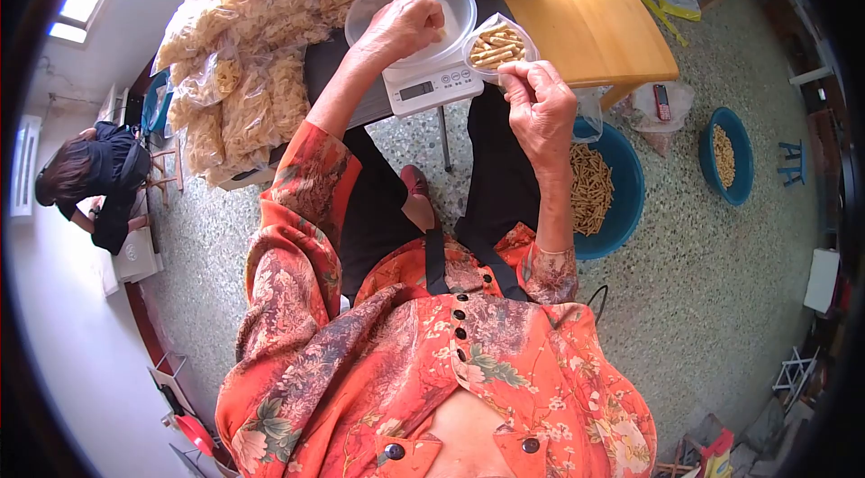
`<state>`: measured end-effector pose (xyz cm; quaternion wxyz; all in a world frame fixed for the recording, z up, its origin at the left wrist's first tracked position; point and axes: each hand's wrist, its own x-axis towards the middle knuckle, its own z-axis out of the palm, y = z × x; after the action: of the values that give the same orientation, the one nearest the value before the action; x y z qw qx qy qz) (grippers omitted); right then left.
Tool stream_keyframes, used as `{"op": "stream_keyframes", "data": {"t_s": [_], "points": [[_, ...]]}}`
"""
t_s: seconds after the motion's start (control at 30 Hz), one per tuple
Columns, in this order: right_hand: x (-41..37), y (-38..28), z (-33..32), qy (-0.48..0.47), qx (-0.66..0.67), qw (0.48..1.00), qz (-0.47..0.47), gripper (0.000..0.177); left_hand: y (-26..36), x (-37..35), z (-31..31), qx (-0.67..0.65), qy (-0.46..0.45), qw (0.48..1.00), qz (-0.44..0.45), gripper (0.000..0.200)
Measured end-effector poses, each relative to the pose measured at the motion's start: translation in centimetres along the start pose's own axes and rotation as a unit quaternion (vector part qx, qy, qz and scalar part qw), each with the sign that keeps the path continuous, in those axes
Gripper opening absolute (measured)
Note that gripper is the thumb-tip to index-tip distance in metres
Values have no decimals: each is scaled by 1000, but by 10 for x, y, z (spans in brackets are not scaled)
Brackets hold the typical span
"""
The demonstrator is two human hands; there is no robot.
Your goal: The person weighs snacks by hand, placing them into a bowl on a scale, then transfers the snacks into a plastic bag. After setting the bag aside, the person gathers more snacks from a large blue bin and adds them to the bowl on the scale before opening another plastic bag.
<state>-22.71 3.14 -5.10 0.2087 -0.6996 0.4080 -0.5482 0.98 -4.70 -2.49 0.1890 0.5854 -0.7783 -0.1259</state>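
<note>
My left hand (403,26) is over a clear plastic bowl (362,8) that rests on a white kitchen scale (432,91). Its fingers are curled together, and what they hold, if anything, I cannot make out. Between the thumb and fingers of my right hand (543,104) is the rim of a small clear plastic container (532,47), tilted beside the scale. Short tan sticks (496,49) fill it. Below my right hand, a blue basin (631,194) with many similar sticks stands on the floor.
Bags of pale dried food (261,0) are piled at the left. A wooden surface (586,18) is at the upper right. Another blue basin (741,181), a small blue stool (792,163) and a phone (662,102) are farther right. A person (99,167) bends over at far left.
</note>
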Motion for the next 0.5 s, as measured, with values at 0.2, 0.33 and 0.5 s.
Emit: {"op": "stream_keyframes", "data": {"t_s": [0.2,0.33,0.5], "points": [[0,-2,1,-2,-2,1000,-1,8,13,3,1,104,2,995,7,17],[0,-2,-1,2,0,1000,1,8,11,8,5,112,-14,994,-4,13],[0,-2,-1,0,-4,1000,0,8,11,8,6,130,2,991,8,4]]}}
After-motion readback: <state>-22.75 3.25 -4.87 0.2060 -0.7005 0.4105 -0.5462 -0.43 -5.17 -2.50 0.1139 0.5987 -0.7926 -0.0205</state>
